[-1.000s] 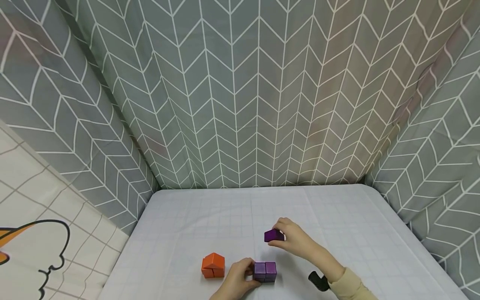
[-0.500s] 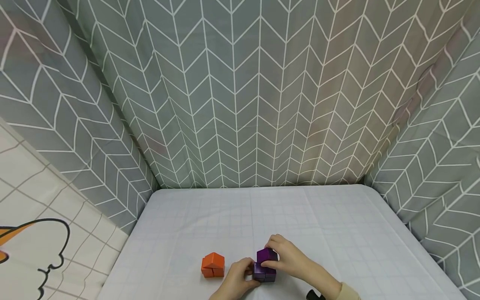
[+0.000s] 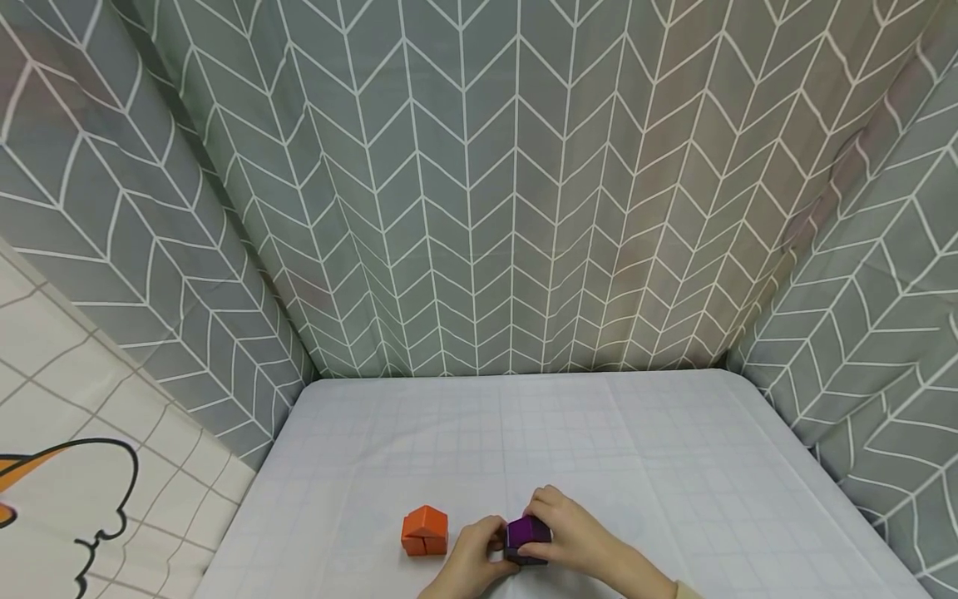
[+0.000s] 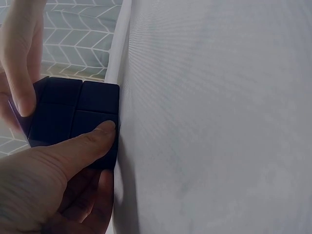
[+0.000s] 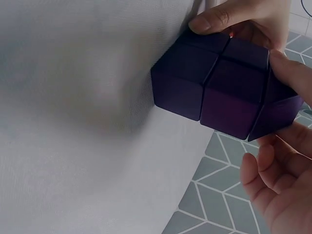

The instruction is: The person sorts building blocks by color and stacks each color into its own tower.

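A stack of dark purple cubes (image 4: 58,114) stands on the table, seam lines dividing its faces. On top lies a purple block with slanted sides (image 3: 527,530), like a small roof. My left hand (image 3: 473,559) grips the lowest cubes from the left, its thumb flat across a bottom cube in the left wrist view. My right hand (image 3: 572,532) pinches the slanted block between thumb and fingers; in the right wrist view this block (image 5: 279,109) sits flush against the cubes, and the other fingers of the hand are loosely curled. The cubes' far side is hidden.
Left of my left hand stands a small orange block stack (image 3: 425,532) with a pointed top. A white cloth covers the table (image 3: 419,433). Grey patterned curtains (image 3: 486,208) hang behind and on both sides of it.
My right hand has carried the slanted purple block left and down onto the purple cubes. My left hand has stayed at the cubes. The black piece near the right wrist has left the head view.
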